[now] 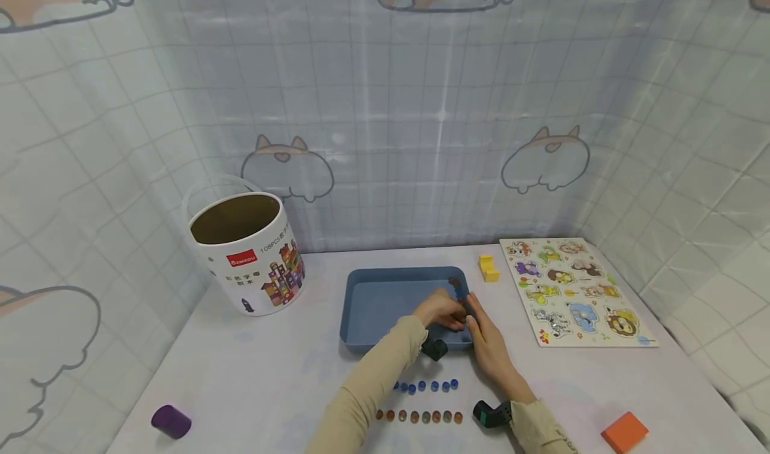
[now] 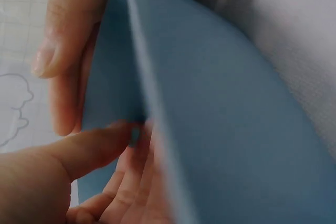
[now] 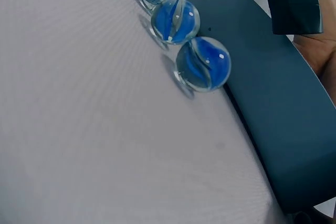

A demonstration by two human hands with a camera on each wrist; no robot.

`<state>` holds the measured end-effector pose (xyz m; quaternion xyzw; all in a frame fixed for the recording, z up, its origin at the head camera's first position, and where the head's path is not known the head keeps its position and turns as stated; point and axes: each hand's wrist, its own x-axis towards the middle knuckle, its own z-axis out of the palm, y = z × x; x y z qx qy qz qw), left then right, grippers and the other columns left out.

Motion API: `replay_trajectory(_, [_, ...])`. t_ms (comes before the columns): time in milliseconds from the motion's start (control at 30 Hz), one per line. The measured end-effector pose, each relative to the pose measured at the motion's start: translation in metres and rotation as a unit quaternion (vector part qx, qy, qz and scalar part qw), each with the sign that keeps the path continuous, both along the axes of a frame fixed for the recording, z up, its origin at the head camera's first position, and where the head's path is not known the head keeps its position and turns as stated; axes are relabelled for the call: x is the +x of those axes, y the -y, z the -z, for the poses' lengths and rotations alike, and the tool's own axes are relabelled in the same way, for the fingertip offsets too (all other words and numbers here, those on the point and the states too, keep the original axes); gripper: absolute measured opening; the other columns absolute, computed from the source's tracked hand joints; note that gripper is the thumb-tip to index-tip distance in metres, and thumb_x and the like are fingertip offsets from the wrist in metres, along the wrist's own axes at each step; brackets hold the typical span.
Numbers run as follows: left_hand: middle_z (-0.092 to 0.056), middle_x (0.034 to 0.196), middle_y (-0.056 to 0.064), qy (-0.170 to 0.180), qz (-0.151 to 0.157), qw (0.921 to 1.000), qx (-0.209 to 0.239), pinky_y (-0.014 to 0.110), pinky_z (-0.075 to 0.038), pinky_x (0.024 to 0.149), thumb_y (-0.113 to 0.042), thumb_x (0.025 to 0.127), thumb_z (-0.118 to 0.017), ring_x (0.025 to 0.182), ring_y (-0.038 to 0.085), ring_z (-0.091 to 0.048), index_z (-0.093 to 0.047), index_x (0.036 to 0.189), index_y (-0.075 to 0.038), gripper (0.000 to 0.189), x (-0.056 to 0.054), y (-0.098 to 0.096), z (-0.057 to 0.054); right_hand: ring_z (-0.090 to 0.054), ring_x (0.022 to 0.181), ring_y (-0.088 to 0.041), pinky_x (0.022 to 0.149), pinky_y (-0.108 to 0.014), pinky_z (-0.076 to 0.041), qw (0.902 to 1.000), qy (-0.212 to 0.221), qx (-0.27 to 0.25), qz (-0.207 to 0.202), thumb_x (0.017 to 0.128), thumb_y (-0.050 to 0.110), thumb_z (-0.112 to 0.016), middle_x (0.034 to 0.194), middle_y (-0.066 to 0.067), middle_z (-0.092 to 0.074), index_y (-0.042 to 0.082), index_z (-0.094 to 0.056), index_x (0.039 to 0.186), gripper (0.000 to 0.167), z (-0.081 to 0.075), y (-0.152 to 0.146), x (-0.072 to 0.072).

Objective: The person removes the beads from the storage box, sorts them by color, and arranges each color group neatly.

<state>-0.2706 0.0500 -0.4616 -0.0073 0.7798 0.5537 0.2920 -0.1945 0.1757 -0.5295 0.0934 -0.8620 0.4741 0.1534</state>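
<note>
My left hand [image 1: 444,308] reaches down into the right end of a shallow blue tray [image 1: 379,307]. In the left wrist view its thumb lies over curled fingers, with a small greenish, glassy marble [image 2: 135,136] at the thumb tip, mostly hidden. My right hand [image 1: 488,340] holds the tray's right wall, fingers along the outside and thumb over the rim. Reddish-brown marbles [image 1: 454,281] lie along that side inside the tray, partly covered by the hands. Before the tray runs a row of blue-swirled marbles [image 3: 176,20], and nearer still a row of amber marbles [image 1: 426,416].
A white bucket [image 1: 259,280] stands back left, with a purple cylinder [image 1: 171,421] in front. Beyond the tray's right side are a yellow block [image 1: 488,268] and an animal puzzle board [image 1: 577,293]. An orange block [image 1: 625,432] lies front right.
</note>
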Motion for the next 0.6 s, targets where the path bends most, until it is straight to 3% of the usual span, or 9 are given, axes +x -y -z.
replay_trajectory(100, [-0.074, 0.085, 0.021, -0.019, -0.011, 0.9997, 0.01, 0.029, -0.06, 0.064, -0.002, 0.085, -0.066, 0.056, 0.015, -0.067, -0.072, 0.088, 0.01, 0.014, -0.002, 0.005, -0.001, -0.03, 0.143, -0.039, 0.101, 0.006, -0.007, 1.0, 0.006, -0.002, -0.001, 0.107, 0.023, -0.038, 0.157, -0.017, -0.032, 0.003, -0.035, 0.15, 0.047, -0.001, 0.0, 0.0])
replay_trajectory(167, [-0.073, 0.089, 0.021, -0.028, -0.001, 0.9995, 0.013, 0.029, -0.06, 0.065, -0.003, 0.088, -0.065, 0.063, 0.018, -0.071, -0.071, 0.095, 0.011, 0.017, -0.003, 0.01, -0.002, -0.03, 0.143, -0.038, 0.108, 0.0, -0.011, 0.9999, 0.011, 0.003, 0.002, 0.106, 0.023, -0.038, 0.157, -0.016, -0.032, 0.004, -0.035, 0.15, 0.048, -0.001, 0.0, 0.0])
replay_trajectory(267, [-0.073, 0.095, 0.021, -0.041, 0.026, 0.9986, 0.021, 0.029, -0.06, 0.066, -0.007, 0.091, -0.064, 0.074, 0.024, -0.073, -0.068, 0.108, 0.01, 0.024, -0.004, 0.022, -0.005, -0.03, 0.145, -0.036, 0.118, -0.023, -0.021, 0.9997, 0.019, 0.011, 0.007, 0.107, 0.025, -0.038, 0.157, -0.014, -0.031, 0.006, -0.034, 0.15, 0.048, -0.002, 0.0, 0.001])
replay_trajectory(367, [-0.072, 0.1, 0.022, -0.055, 0.047, 0.9966, 0.041, 0.03, -0.06, 0.069, -0.01, 0.094, -0.062, 0.08, 0.026, -0.073, -0.064, 0.116, 0.009, 0.03, -0.002, 0.04, -0.01, -0.029, 0.145, -0.034, 0.115, -0.046, -0.023, 0.9996, 0.025, 0.013, 0.008, 0.107, 0.025, -0.038, 0.158, -0.014, -0.03, 0.007, -0.034, 0.151, 0.048, -0.003, 0.0, 0.001])
replay_trajectory(467, [-0.071, 0.101, 0.021, -0.069, 0.056, 0.9938, 0.067, 0.032, -0.06, 0.071, -0.012, 0.094, -0.063, 0.077, 0.021, -0.073, -0.063, 0.118, 0.008, 0.031, 0.006, 0.064, -0.016, -0.027, 0.146, -0.037, 0.114, -0.053, -0.023, 0.9994, 0.03, 0.015, 0.003, 0.107, 0.025, -0.037, 0.158, -0.016, -0.028, 0.006, -0.032, 0.151, 0.049, -0.005, 0.0, 0.001])
replay_trajectory(600, [-0.07, 0.1, 0.02, -0.085, 0.068, 0.9908, 0.081, 0.038, -0.06, 0.075, -0.014, 0.096, -0.062, 0.072, 0.015, -0.071, -0.062, 0.118, 0.007, 0.03, 0.028, 0.102, -0.023, -0.026, 0.146, -0.036, 0.115, -0.052, -0.021, 0.9991, 0.041, 0.015, 0.002, 0.107, 0.027, -0.036, 0.159, -0.015, -0.026, 0.008, -0.03, 0.152, 0.05, -0.005, 0.0, 0.003])
